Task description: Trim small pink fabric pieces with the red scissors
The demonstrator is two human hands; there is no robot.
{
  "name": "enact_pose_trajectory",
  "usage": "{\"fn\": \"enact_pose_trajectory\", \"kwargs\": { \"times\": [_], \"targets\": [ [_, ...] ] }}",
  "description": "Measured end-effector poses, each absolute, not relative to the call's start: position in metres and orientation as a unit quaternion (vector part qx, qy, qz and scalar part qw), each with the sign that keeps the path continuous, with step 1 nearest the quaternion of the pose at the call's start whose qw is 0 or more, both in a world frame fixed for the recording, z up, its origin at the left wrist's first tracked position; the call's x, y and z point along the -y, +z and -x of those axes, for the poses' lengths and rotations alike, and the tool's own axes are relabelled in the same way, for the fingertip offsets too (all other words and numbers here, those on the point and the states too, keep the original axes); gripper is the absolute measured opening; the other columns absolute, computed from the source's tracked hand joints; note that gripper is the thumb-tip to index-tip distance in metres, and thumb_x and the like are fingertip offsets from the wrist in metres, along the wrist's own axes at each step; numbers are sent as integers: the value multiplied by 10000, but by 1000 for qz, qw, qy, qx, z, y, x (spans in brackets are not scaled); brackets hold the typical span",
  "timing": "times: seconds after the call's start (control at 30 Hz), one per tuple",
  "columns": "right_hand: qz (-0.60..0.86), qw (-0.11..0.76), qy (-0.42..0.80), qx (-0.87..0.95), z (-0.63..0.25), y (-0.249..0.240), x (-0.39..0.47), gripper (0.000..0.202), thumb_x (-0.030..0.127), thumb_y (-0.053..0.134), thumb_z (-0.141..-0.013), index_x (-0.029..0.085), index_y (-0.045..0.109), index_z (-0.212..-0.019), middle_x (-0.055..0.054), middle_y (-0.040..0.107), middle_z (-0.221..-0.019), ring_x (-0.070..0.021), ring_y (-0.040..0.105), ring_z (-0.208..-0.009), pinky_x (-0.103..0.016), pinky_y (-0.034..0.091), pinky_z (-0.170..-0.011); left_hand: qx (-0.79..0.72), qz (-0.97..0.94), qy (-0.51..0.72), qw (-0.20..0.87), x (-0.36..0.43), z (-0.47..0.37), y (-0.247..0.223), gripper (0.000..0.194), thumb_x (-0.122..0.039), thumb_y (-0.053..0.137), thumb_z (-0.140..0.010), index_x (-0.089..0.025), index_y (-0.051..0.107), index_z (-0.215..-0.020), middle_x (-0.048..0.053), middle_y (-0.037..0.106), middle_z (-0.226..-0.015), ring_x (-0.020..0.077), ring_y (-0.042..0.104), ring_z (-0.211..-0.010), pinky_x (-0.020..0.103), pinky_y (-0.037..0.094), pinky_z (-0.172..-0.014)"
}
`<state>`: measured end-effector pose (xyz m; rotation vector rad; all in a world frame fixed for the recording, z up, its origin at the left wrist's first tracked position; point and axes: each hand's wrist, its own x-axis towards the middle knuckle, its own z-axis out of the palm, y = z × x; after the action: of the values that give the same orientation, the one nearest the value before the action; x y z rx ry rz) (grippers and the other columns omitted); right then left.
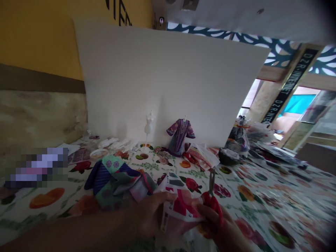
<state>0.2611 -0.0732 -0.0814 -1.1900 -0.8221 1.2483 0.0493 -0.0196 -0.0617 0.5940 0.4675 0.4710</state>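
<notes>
My left hand [151,213] is closed on the left edge of a pink, red and white printed packet [181,210], its thumb lying on top. From the packet's right side, my right hand [220,224] is closed round the red handles of a pair of scissors [212,185], while its fingertips also touch the packet. The scissor blades point up and away from me, apart from the packet. Just beyond my left hand lies a crumpled heap of green, blue and pink patterned fabric [118,180]. Whether the packet is paper or thin plastic, I cannot tell.
A small white dress form [149,124] and a doll-size purple robe [181,134] on a stand rise before a white board [168,77]. A white-and-red plastic bag [202,155], a dark bowl [229,156] and bagged items [240,140] sit on the fruit-print tablecloth [157,166].
</notes>
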Motion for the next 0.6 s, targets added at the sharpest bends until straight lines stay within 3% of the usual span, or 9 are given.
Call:
{"fn": "enact_pose_trajectory", "kwargs": {
  "times": [0.07, 0.17, 0.27, 0.47, 0.6],
  "targets": [
    [518, 573, 530, 349, -259, -78, 74, 437, 475, 940, -658, 192, 625, -767, 66, 532, -531, -85, 456, -427, -186, 320, -408, -250, -278, 209, 904, 22, -51, -67, 349, -338, 784, -682, -110, 732, -941, 76, 748, -863, 183, 695, -872, 267, 540, -833],
    [530, 564, 529, 348, -257, -75, 77, 417, 463, 932, -656, 197, 629, -762, 68, 516, -529, -85, 446, -437, -187, 324, -423, -279, -290, 196, 894, 26, -53, -73, 399, -207, 859, -579, -94, 743, -943, 55, 740, -804, 153, 687, -761, 226, 522, -698],
    [533, 554, 531, 356, -256, -70, 80, 394, 438, 933, -633, 201, 635, -734, 60, 508, -559, -91, 430, -469, -196, 330, -437, -292, -305, 188, 887, 29, -53, -74, 411, -138, 866, -498, -52, 749, -883, 88, 731, -783, 177, 670, -696, 280, 521, -677],
    [547, 527, 533, 373, -251, -60, 84, 369, 469, 906, -675, 235, 670, -833, 46, 523, -605, -128, 448, -489, -240, 365, -443, -296, -316, 221, 874, 26, -52, -71, 208, -147, 699, -564, -126, 716, -771, 40, 695, -718, 174, 636, -709, 305, 511, -745],
    [546, 509, 535, 395, -249, -58, 86, 385, 489, 890, -709, 226, 615, -765, 61, 471, -576, -112, 401, -488, -228, 322, -444, -317, -320, 220, 865, 25, -52, -70, 191, -118, 664, -543, -128, 702, -731, 20, 662, -653, 174, 636, -682, 303, 526, -716]
  ]
}}
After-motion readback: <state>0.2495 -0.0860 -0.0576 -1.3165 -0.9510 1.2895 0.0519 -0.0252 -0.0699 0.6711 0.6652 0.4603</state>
